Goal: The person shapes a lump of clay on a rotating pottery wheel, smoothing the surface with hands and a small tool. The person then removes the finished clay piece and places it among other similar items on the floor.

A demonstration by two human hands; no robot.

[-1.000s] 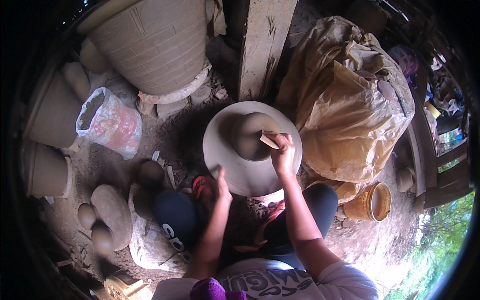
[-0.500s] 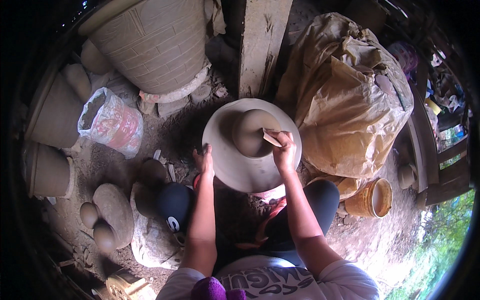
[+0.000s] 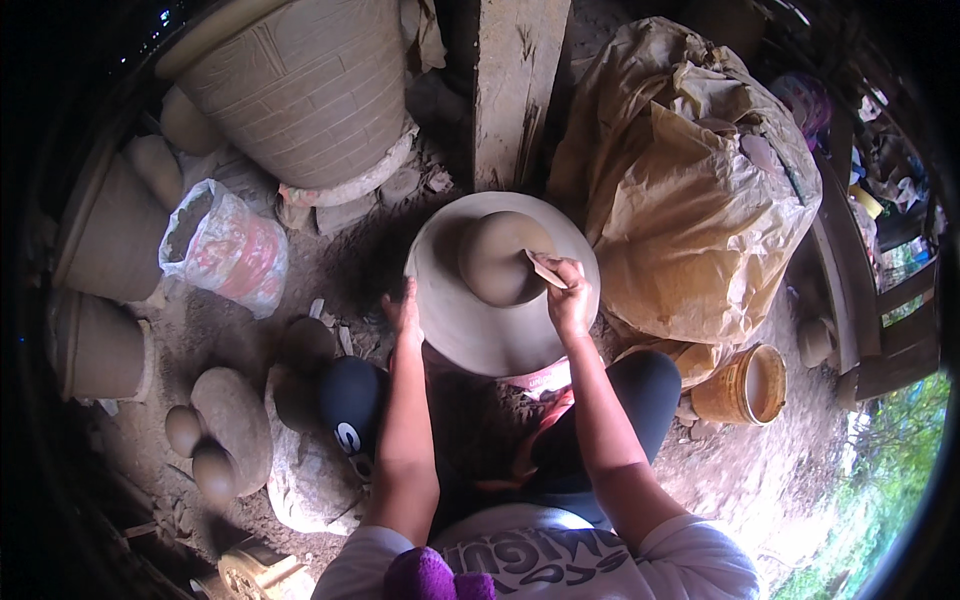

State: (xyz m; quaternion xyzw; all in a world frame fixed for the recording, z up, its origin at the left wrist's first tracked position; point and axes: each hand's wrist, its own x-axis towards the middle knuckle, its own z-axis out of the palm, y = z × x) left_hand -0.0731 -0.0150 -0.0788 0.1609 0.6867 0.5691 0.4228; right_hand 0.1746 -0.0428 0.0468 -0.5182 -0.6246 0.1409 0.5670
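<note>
A round grey clay dome (image 3: 505, 258) sits on a wide, pale clay-smeared wheel disc (image 3: 490, 345) between my knees. My right hand (image 3: 568, 300) pinches a thin, flat scraper (image 3: 544, 268), light along its edge. The scraper's tip meets the dome's right side, or comes very close to it. At the disc's left rim is my left hand (image 3: 404, 315), fingers stretched upward with nothing in them. Its fingertips lie at the rim; whether they press on it I cannot tell.
A large brick-patterned clay pot (image 3: 310, 95) stands at the far left, near a filled plastic sack (image 3: 230, 245). Beyond the wheel rises a wooden post (image 3: 515, 100). Tan sheeting (image 3: 700, 220) covers a heap at right, with a yellow-brown bucket (image 3: 735, 388) below it.
The whole view has shifted slightly. My left hand has slid a little up and outward along the disc's rim. My right hand keeps the scraper at the dome's right side.
</note>
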